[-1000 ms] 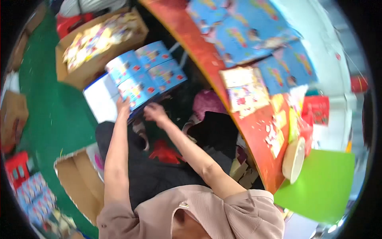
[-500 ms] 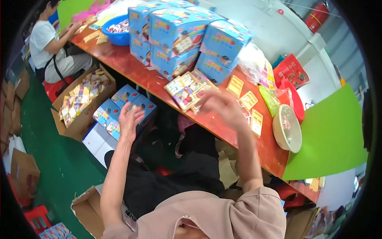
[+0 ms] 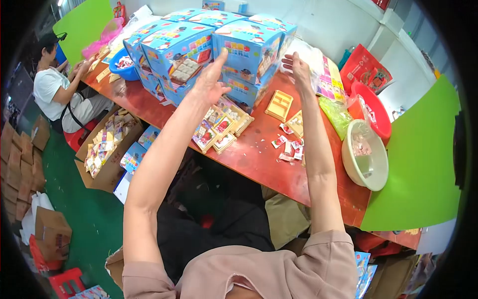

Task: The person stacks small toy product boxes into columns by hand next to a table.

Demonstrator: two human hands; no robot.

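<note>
My left hand [image 3: 211, 82] is raised with its fingers apart, in front of the stacked blue boxes [image 3: 174, 52], and holds nothing. Further right, my right hand [image 3: 298, 70] is also open and empty, beside the right end of the stack. It is near a clear plastic bag [image 3: 309, 56]. Whether either hand touches a box cannot be made out. Below the hands, filled trays [image 3: 217, 125] lie near the front edge of the red table [image 3: 249, 167]. Right of them are a yellow tray [image 3: 279, 105] and small loose packets [image 3: 288, 145].
A cream basin [image 3: 352, 160] and a red basin [image 3: 382, 122] are at the right by a green panel [image 3: 418, 169]. At the left a person [image 3: 52, 89] sits working near a blue bowl [image 3: 130, 74]. On the floor stands a carton of packets [image 3: 115, 164].
Both hands have risen from the boxes on the floor to the stack on the table. The view has swung, showing more of the table and the seated person.
</note>
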